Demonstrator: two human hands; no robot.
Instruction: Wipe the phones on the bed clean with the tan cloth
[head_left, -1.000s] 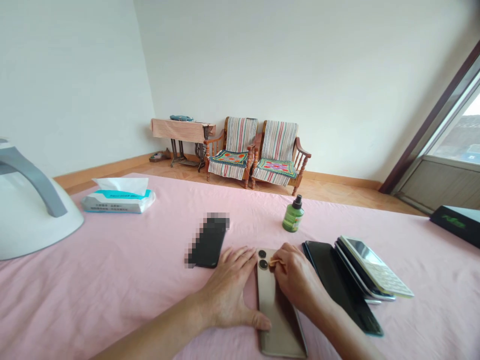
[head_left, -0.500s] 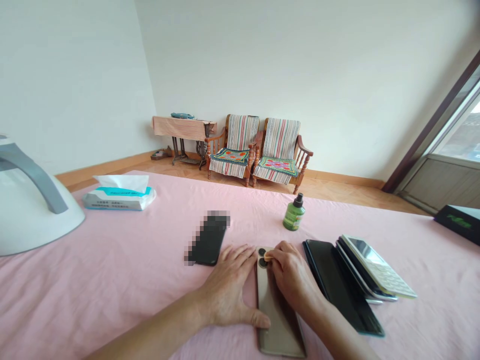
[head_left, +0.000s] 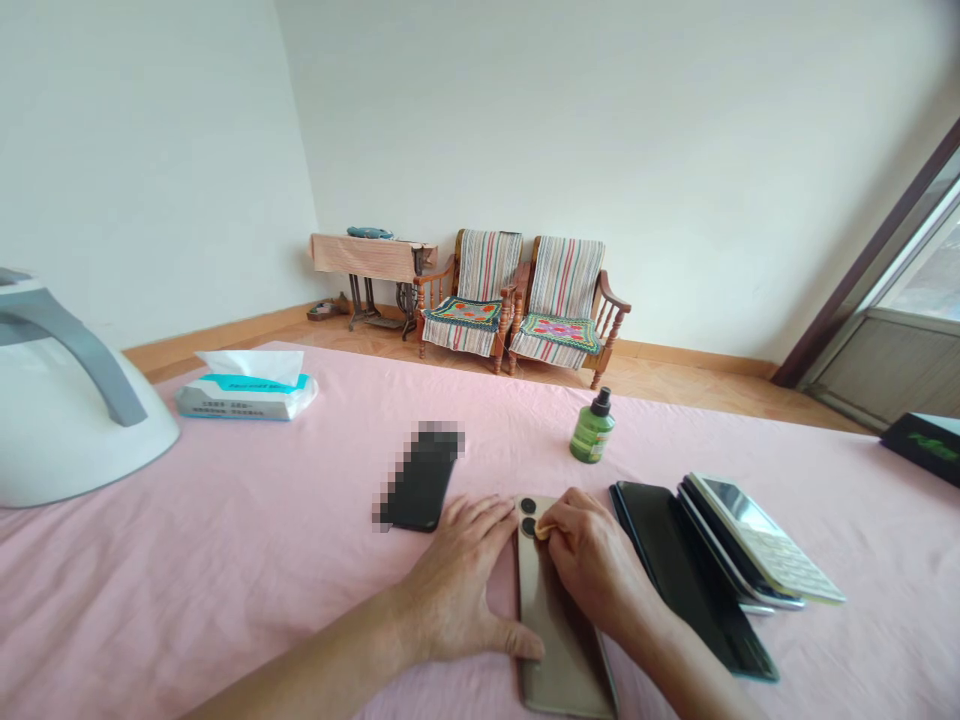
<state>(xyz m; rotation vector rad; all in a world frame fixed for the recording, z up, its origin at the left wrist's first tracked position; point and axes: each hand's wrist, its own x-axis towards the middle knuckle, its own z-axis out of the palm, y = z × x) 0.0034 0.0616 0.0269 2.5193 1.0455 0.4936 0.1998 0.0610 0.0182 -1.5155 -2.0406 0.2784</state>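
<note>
A gold smartphone point(head_left: 553, 645) lies back side up on the pink cloth, with round black camera lenses at its far end. My left hand point(head_left: 466, 580) rests flat along its left edge, fingers spread and thumb lying on the phone's back. Pinched in my right hand point(head_left: 591, 555) is a small tan piece of cloth point(head_left: 545, 531), mostly hidden by the fingers, right beside the lower lens. Just left of my left fingertips lies a black smartphone point(head_left: 424, 490), partly pixelated.
A long black phone point(head_left: 690, 570) and a stack topped by a white calculator-like device point(head_left: 761, 535) lie at right. Behind stands a green spray bottle point(head_left: 592, 432). Left are a tissue pack point(head_left: 244, 393) and a white kettle-like appliance point(head_left: 67, 410). A black box point(head_left: 924, 448) sits far right.
My right hand has moved the tan cloth slightly down and right, from between the lenses to the lower lens's edge. My left hand stays in place.
</note>
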